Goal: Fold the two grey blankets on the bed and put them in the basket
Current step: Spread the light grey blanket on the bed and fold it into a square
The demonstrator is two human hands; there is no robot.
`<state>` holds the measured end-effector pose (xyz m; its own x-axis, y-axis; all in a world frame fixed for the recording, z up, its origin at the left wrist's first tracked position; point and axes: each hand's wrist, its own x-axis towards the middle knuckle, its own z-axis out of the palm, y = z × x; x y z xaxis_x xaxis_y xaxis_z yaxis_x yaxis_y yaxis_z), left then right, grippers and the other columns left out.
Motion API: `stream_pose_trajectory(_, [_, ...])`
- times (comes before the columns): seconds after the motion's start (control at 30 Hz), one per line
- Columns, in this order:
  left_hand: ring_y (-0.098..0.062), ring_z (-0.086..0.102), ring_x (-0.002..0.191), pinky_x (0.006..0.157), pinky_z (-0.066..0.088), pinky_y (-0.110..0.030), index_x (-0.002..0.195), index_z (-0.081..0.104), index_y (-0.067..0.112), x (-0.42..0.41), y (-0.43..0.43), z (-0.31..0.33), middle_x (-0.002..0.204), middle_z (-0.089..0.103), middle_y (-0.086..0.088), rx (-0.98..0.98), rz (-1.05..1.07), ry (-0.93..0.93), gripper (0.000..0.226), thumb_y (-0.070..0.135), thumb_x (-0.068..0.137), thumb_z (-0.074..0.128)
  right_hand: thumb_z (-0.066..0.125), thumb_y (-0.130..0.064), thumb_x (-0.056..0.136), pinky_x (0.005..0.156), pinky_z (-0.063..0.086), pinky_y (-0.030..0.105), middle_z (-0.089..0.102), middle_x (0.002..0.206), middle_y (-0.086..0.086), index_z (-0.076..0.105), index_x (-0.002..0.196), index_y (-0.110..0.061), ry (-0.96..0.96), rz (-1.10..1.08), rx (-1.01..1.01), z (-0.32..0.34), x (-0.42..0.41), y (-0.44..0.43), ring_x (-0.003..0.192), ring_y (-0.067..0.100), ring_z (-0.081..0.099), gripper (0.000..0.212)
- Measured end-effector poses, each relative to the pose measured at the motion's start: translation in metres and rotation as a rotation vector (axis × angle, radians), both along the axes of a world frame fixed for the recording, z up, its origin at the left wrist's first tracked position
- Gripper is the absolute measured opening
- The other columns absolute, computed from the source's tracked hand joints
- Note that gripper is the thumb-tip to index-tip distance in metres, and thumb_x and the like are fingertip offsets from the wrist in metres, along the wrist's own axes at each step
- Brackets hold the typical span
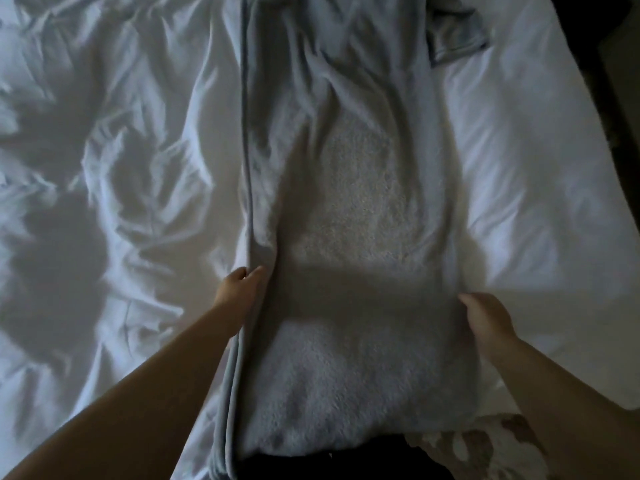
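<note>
A grey fleece blanket [349,209] lies as a long folded strip down the middle of the bed, running from the top of the view to the near edge. My left hand [239,289] pinches its left edge about halfway along. On the opposite side, my right hand [485,320] grips the right edge, fingers curled under the cloth. At the far end a corner of grey fabric [453,36] sticks out to the right; whether it belongs to the same blanket I cannot tell. No basket is in view.
A rumpled white sheet [104,168] covers the bed on the left; on the right the sheet [519,161] is smoother. The bed's right edge meets dark floor [620,64]. A patterned cloth [485,445] lies at the near right.
</note>
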<state>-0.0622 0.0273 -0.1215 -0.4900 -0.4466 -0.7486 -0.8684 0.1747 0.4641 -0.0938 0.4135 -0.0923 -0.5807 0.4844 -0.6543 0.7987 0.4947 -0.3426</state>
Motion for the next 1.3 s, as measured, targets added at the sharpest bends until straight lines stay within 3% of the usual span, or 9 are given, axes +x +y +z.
stream_pose_trajectory(0.17, [-0.024, 0.063, 0.071, 0.071, 0.053, -0.035, 0.083, 0.065, 0.016, -0.048, -0.002, -0.006, 0.077, 0.066, -0.003, 0.043, 0.100, 0.027, 0.029, 0.045, 0.086, 0.062, 0.059, -0.036, 0.089, 0.082, 0.055, 0.039, 0.072, 0.103, 0.011, 0.070, 0.109, -0.005, -0.028, -0.443, -0.480, -0.006, -0.057, 0.000, 0.094, 0.026, 0.068, 0.038])
stream_pose_trajectory(0.47, [-0.018, 0.068, 0.050, 0.046, 0.056, -0.033, 0.088, 0.066, 0.011, -0.094, -0.016, 0.072, 0.062, 0.072, -0.005, 0.416, 0.398, 0.150, 0.023, 0.033, 0.084, 0.071, 0.048, -0.030, 0.097, 0.049, 0.056, 0.027, 0.075, 0.075, 0.006, 0.068, 0.099, -0.010, -0.054, -0.359, -0.789, 0.066, -0.109, -0.023, 0.063, 0.019, 0.072, 0.028])
stream_pose_trajectory(0.67, [-0.013, 0.072, 0.069, 0.055, 0.058, -0.026, 0.106, 0.067, 0.012, -0.044, -0.043, 0.169, 0.080, 0.075, -0.004, 0.692, 0.515, 0.369, 0.031, 0.036, 0.092, 0.054, 0.069, -0.021, 0.069, 0.066, 0.060, 0.037, 0.074, 0.099, 0.010, 0.080, 0.081, -0.011, 0.289, -0.495, -1.171, 0.156, -0.065, 0.026, 0.083, 0.024, 0.073, 0.019])
stream_pose_trajectory(0.73, [-0.016, 0.072, 0.074, 0.061, 0.059, -0.027, 0.111, 0.068, 0.010, -0.039, -0.046, 0.198, 0.084, 0.075, -0.006, 0.777, 0.491, 0.418, 0.037, 0.037, 0.091, 0.052, 0.084, -0.036, 0.046, 0.069, 0.059, 0.039, 0.074, 0.098, 0.012, 0.080, 0.081, -0.014, 0.254, -0.392, -1.140, 0.181, -0.068, 0.032, 0.084, 0.027, 0.073, 0.041])
stream_pose_trajectory(0.8, [-0.020, 0.073, 0.076, 0.065, 0.059, -0.030, 0.100, 0.075, 0.009, -0.042, -0.040, 0.228, 0.086, 0.075, -0.011, 0.834, 0.393, 0.342, 0.045, 0.045, 0.088, 0.051, 0.073, -0.053, 0.066, 0.075, 0.055, 0.040, 0.074, 0.099, 0.012, 0.079, 0.089, -0.016, 0.137, -0.207, -0.995, 0.208, -0.084, 0.028, 0.093, 0.031, 0.071, 0.044])
stream_pose_trajectory(0.9, [-0.022, 0.073, 0.078, 0.068, 0.060, -0.032, 0.089, 0.077, 0.006, -0.047, -0.025, 0.266, 0.090, 0.075, -0.013, 0.760, 0.183, 0.218, 0.043, 0.044, 0.085, 0.058, 0.070, -0.032, 0.071, 0.081, 0.052, 0.042, 0.071, 0.107, 0.020, 0.072, 0.106, -0.002, 0.072, 0.013, -0.873, 0.249, -0.112, 0.018, 0.099, 0.036, 0.068, 0.046])
stream_pose_trajectory(1.03, [-0.019, 0.070, 0.074, 0.076, 0.057, -0.033, 0.095, 0.072, 0.006, -0.052, -0.015, 0.301, 0.086, 0.072, -0.010, 0.697, 0.331, 0.485, 0.037, 0.034, 0.072, 0.070, 0.053, -0.004, 0.067, 0.066, 0.057, 0.038, 0.071, 0.087, 0.024, 0.068, 0.091, 0.006, 0.293, -0.067, -1.006, 0.279, -0.124, 0.018, 0.072, 0.030, 0.073, 0.030])
stream_pose_trajectory(1.2, [-0.023, 0.072, 0.073, 0.069, 0.059, -0.032, 0.093, 0.075, 0.005, -0.027, -0.020, 0.335, 0.084, 0.074, -0.013, 0.689, 0.287, 0.421, 0.037, 0.034, 0.070, 0.072, 0.057, -0.045, 0.088, 0.090, 0.051, 0.046, 0.070, 0.110, 0.020, 0.072, 0.107, -0.005, 0.167, 0.089, -0.969, 0.296, -0.119, 0.031, 0.104, 0.035, 0.067, 0.048])
stream_pose_trajectory(1.3, [-0.024, 0.072, 0.075, 0.071, 0.059, -0.033, 0.088, 0.075, 0.003, -0.019, -0.018, 0.360, 0.084, 0.073, -0.014, 0.670, 0.186, 0.402, 0.033, 0.032, 0.073, 0.072, 0.057, -0.031, 0.089, 0.071, 0.058, 0.039, 0.074, 0.097, 0.017, 0.076, 0.096, -0.008, 0.293, 0.140, -0.966, 0.331, -0.127, 0.026, 0.085, 0.029, 0.073, 0.031])
